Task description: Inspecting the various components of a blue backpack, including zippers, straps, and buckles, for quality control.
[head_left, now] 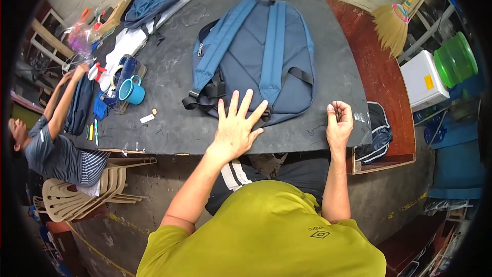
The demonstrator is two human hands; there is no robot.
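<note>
A blue backpack point(251, 56) lies on the dark table with its two shoulder straps facing up and its top loop at the far end. My left hand point(236, 131) is open, fingers spread, the fingertips resting on the pack's lower edge between the strap ends. A black buckle and loose webbing point(207, 95) lie just beyond those fingers. To the right of the pack, my right hand point(340, 125) is closed above the table's near edge. Something thin and dark shows between its fingers, too small to name.
A blue mug point(131, 91), pens point(92, 131) and a small white piece point(147, 118) lie on the table point(174, 72) at left. Another blue backpack point(154, 4) sits far left. A co-worker point(56, 138) reaches over the left side. At right are a bench point(394, 123) and a broom point(392, 25).
</note>
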